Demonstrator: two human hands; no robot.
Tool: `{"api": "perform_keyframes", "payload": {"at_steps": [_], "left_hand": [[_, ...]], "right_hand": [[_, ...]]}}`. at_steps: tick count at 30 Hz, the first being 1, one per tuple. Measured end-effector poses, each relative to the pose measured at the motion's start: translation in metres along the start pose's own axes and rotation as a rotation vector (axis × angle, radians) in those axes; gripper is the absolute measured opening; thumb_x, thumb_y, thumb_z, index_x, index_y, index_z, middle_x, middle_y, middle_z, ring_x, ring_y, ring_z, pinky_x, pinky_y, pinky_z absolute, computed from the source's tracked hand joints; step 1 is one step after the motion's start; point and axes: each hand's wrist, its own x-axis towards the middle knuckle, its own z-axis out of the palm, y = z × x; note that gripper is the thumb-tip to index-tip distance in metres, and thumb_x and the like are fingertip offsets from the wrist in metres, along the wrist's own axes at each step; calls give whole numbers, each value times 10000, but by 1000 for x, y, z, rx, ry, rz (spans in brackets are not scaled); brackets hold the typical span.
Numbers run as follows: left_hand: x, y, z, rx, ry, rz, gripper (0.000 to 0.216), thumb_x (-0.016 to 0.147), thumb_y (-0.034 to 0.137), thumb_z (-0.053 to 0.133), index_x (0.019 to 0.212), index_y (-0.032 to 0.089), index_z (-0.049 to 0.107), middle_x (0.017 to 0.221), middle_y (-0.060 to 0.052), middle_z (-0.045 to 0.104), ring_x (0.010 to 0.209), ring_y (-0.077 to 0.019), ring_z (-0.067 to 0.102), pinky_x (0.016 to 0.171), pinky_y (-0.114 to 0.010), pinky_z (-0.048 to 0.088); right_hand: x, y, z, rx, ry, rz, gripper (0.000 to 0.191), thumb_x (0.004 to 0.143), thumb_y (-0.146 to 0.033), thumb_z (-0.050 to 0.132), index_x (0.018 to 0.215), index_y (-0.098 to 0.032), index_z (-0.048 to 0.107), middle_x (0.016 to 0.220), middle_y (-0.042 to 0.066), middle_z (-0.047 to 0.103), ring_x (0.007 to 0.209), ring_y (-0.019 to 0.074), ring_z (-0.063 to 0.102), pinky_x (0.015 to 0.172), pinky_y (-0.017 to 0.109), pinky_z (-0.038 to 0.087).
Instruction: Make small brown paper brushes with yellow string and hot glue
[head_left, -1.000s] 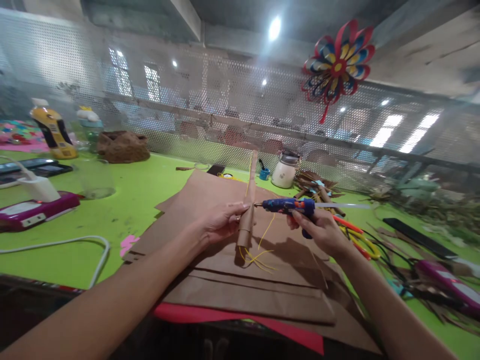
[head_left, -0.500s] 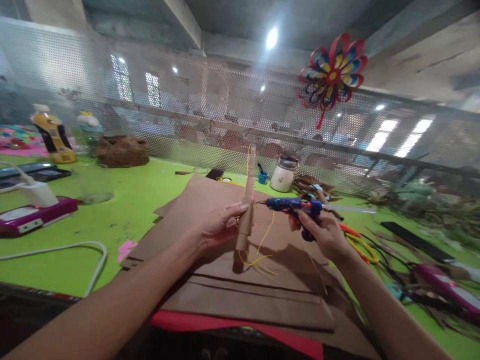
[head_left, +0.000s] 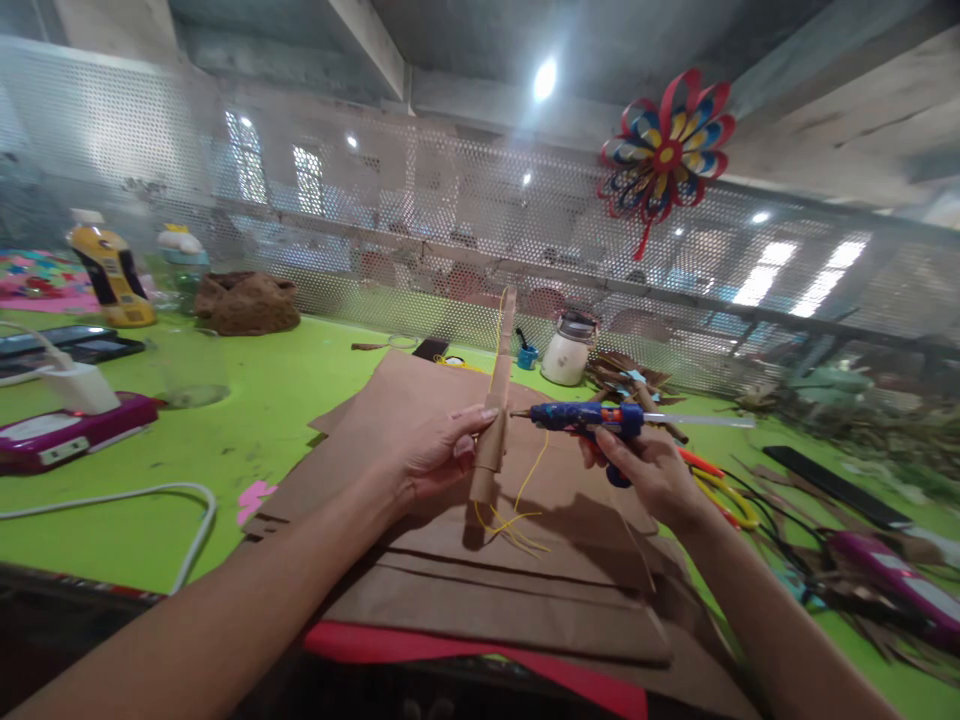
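My left hand (head_left: pixel 442 452) pinches a narrow brown cardboard piece (head_left: pixel 491 440), held upright and leaning slightly, with its wider folded end at the bottom. Yellow string (head_left: pixel 517 525) runs along its upper edge, and loose ends spread out below it. In my right hand (head_left: pixel 651 468) is a blue hot glue gun (head_left: pixel 577 415), gripped by its handle. A clear glue stick (head_left: pixel 705 420) sticks out of its back. The gun's nozzle points left, close to the cardboard piece's right edge; whether it touches I cannot tell. Beneath both hands lie stacked brown cardboard sheets (head_left: pixel 555 610).
On the green table (head_left: pixel 300 400), a purple power strip (head_left: pixel 82 430), a clear cup (head_left: pixel 191 375) and a yellow bottle (head_left: pixel 111 270) stand left. A white jar (head_left: pixel 566 350) is behind the glue gun. Cables and a black phone-like slab (head_left: pixel 832 485) lie right.
The glue gun's nozzle has dropped slightly along the cardboard piece's edge, and the gun sits a little more level. The top of the cardboard piece has tipped slightly to the right.
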Motion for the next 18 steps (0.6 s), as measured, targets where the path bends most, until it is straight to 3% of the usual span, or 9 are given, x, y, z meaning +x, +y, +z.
{"api": "perform_keyframes", "payload": {"at_steps": [10,18], "left_hand": [[-1,0,3,5,-11,17,233,755,247,645,955,129,629,807,-53,570,655,-121,510,708,-313,443],[-4,1,8,-9,2,5,210,742,256,660,912,137,638,787,-37,552,671,-125,502,808,-432,448]], "right_hand": [[3,-3,1,36,26,-25,336,885,-402,449,695,-152,570,668,36,547,645,145,495,606,288,375],[0,0,1,20,18,-20,338,890,-410,442,699,-159,563,686,38,556,664,150,503,625,296,380]]}}
